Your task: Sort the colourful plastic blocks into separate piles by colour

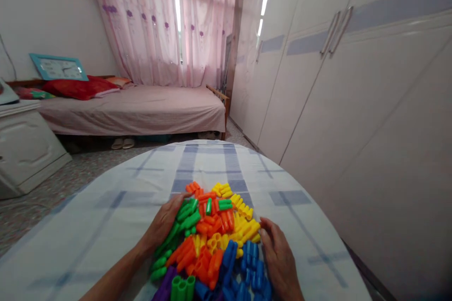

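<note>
Two bare hands, ours, flanking one heap of glossy plastic tube-shaped pieces (208,228) on a rounded tabletop (307,230) dressed in white cloth with blue-grey checks (116,230). Location of heap: between the hands, midway between the tabletop's left and right edges, well apart from its curved far edge; near edge out of view.

Left hand (165,218): laid along the heap's left side. Fingers extended and close together, beside the bright green plastic tubes (190,220), tips near the vivid orange plastic tubes (205,265). Nothing visibly gripped; whether the fingertips press on a piece, we cannot tell.

Right hand (280,261): along the right side. Fingers loosely curved, thumb and forefinger narrowly parted, next to the yellow plastic tubes (245,230) and the deep blue plastic tubes (251,256). No piece seen in its grasp.

Purple plastic tubes (165,284): front of heap, partly cut off from view.

Hazards, in our judgement: uneven inward pressure could roll the loosely stacked, rounded pieces towards the far edge, where neither hand blocks them. Colours overlap, green lying over orange, so a careless sweep could mix them further. A palm dragging the cloth could shift everything.
</note>
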Motion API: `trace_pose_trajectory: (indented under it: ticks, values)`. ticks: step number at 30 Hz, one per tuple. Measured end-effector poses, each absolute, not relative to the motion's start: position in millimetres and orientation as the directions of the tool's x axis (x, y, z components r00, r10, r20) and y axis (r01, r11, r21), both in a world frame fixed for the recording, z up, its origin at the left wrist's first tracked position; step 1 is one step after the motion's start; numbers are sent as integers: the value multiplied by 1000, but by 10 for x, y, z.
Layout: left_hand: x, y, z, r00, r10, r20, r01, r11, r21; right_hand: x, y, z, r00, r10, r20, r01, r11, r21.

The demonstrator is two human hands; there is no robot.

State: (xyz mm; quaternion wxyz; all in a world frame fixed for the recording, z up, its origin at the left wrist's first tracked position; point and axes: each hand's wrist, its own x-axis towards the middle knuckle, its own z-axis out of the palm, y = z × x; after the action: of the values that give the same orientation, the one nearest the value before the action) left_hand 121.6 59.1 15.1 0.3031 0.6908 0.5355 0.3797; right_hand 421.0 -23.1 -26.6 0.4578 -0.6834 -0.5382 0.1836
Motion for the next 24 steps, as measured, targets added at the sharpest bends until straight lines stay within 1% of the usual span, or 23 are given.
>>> trace_pose_trajectory:
  ticks: [3,5,7,10,12,14,17,19,22,24]
  values:
    - [1384,537,217,218,937,274,499,-348,794,4213,-212,-285,349,901,259,571,15,-821]
    - [1519,463,265,317,891,325,510,-449,734,4214,-203,-291,341,904,258,576,15,-817]
    - [1672,349,321,464,803,375,509,-588,629,4210,-204,-290,332,909,253,578,17,-816]
    - [1870,144,392,666,610,429,424,-783,456,4194,-222,-272,325,911,254,567,27,-823]
    - [1921,13,408,724,523,450,377,-846,377,4181,-238,-250,326,908,264,559,40,-828]
    - [1874,-93,388,734,489,471,389,-871,299,4169,-254,-221,325,906,273,557,50,-829]
    - [1623,-176,289,683,521,512,499,-845,195,4154,-272,-178,316,908,276,566,53,-822]
    - [1377,-184,184,578,610,541,623,-759,189,4148,-279,-155,309,911,273,581,46,-813]
    - [1005,-187,-11,314,789,528,804,-517,294,4144,-280,-138,300,914,273,609,37,-793]
    - [831,-227,-140,188,872,452,838,-382,388,4145,-277,-137,299,913,278,620,35,-784]
